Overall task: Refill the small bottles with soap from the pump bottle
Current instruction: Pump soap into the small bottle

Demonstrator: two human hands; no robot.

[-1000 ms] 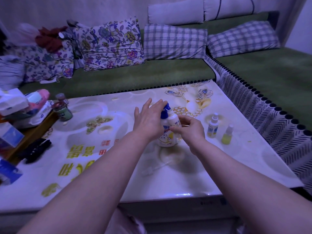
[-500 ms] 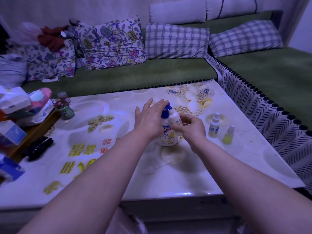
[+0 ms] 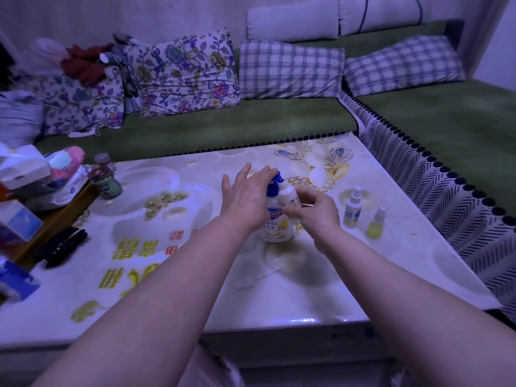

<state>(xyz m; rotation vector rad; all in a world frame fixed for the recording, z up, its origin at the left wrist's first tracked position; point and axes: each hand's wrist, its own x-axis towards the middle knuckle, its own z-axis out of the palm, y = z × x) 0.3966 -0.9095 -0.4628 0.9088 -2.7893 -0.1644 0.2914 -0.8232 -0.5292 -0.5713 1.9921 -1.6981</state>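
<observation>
Filling step: left hand (image 3: 245, 199), fingers flat, presses the blue-headed white plastic pump bottle (image 3: 275, 226), mid-tabletop (image 3: 335, 289). Right hand (image 3: 315, 213) grips small white bottle (image 3: 289, 195) at the spout. Best: mouth directly under nozzle, slow strokes.

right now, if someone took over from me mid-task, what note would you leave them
Left hand: fingers straight, resting on the blue pump head of the pump bottle, which stands mid-table.
Right hand: holds the open small bottle against the pump's nozzle.
Loose sprayer top lies on the table, nearer you.
Done, by the look of it: taller capped bottle and shorter capped bottle, right of the hands, hold yellow liquid.
Left: probably finish filling the held bottle and refit its sprayer; its fill level can't be seen.
</observation>
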